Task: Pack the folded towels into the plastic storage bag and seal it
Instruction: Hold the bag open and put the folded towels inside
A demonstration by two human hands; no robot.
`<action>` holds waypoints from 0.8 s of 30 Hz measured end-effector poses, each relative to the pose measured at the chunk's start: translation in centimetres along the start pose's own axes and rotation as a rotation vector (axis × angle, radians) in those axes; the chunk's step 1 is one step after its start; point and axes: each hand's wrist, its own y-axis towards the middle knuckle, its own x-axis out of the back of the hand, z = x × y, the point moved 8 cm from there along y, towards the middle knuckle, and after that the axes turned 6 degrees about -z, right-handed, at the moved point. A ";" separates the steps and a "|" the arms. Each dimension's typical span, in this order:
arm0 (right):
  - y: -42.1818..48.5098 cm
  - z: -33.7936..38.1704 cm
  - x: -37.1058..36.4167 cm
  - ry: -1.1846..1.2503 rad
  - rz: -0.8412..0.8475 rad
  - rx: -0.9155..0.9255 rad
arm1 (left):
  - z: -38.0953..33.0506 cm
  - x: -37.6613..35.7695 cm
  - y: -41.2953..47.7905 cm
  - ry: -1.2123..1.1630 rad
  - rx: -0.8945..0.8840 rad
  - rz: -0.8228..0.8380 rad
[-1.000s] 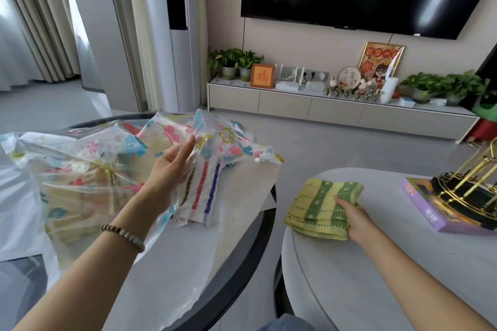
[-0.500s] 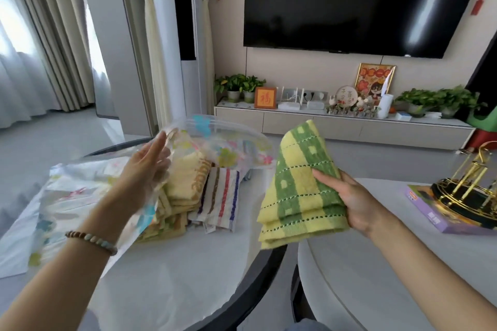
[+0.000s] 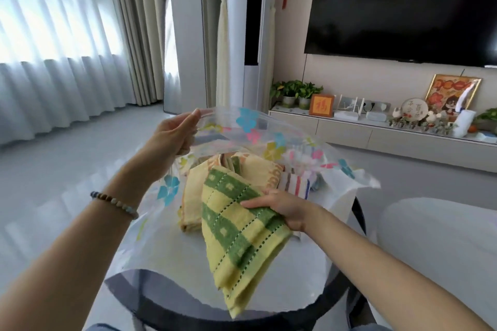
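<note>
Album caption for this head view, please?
The left hand holds the flowered bag open while the right hand feeds in a green-yellow towel.

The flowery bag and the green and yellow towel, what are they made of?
The flowery bag looks like thin, soft plastic: it is see-through, slightly shiny, and sags in loose folds, with flowers printed on it. The green and yellow towel looks like terry cloth, probably cotton: its surface is fuzzy and matt, dotted stitch lines cross it, and it droops limply.
</note>
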 end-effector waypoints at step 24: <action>17.1 -4.8 -2.0 -1.658 -0.161 0.529 | 5.4 0.8 -0.8 -0.273 0.145 0.042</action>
